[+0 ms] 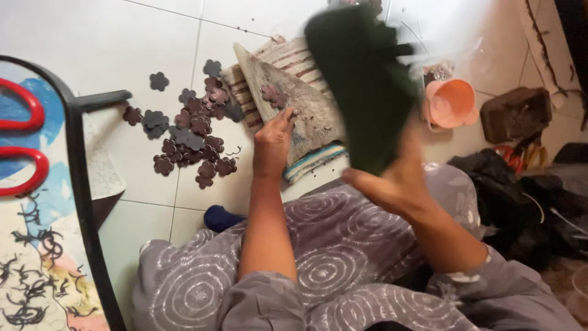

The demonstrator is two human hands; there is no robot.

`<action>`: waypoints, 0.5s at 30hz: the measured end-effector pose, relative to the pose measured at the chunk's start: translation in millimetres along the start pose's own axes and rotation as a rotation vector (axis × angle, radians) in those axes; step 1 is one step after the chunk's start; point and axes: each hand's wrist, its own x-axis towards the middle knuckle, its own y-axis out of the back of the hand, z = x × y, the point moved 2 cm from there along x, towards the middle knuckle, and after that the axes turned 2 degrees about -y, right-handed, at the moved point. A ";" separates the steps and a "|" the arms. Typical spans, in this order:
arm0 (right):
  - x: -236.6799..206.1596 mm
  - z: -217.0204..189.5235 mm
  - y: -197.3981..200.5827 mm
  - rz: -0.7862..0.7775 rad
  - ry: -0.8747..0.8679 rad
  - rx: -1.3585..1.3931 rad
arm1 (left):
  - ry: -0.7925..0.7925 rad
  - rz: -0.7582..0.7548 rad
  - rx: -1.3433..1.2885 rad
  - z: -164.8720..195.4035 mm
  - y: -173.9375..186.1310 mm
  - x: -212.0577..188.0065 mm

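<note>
Grey cloth with white ring patterns (343, 245) lies closest to us, draped over the person's lap as they sit on the white tiled floor (92, 43).

From that lap, the left hand (274, 142) reaches toward twelve o'clock. It lies nearly flat, fingers loosely open, with the fingertips touching a worn grey cutting board (306, 110). It grips nothing. Two small flower shapes (274, 94) lie on the board just past the fingertips. Under the board sits a folded striped cloth (294, 58).

The right hand (392, 181) is up at about one o'clock from the lap. It is closed on a big dark green sheet (361, 86), which is blurry because it is moving. I cannot tell how the fingers wrap it.

At about ten o'clock from the board, a pile of cut flower shapes (196, 132) is spread on the tiles, brown ones and grey ones, some overlapping. So I judge a good many flowers are already cut. The green sheet looks whole and uncut, so more work seems to be left.

At nine o'clock, red scissors (21, 147) rest on a colourful tray with a black rim (76, 184), along with thin black scraps. At two o'clock, an orange plastic cup (452, 103) sits on the floor, near a dark brown block (516, 112).
</note>
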 end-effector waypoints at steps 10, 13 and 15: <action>3.8 40.6 -37.7 -0.064 0.002 -0.406 | 0.145 -0.114 -0.010 9.0 6.0 5.1; 3.9 33.7 -27.9 -0.087 -0.172 -0.262 | 0.209 -0.108 -0.030 11.3 8.6 4.9; 0.2 22.9 -20.2 -0.074 -0.328 -0.068 | 0.113 -0.084 0.020 13.0 9.0 4.9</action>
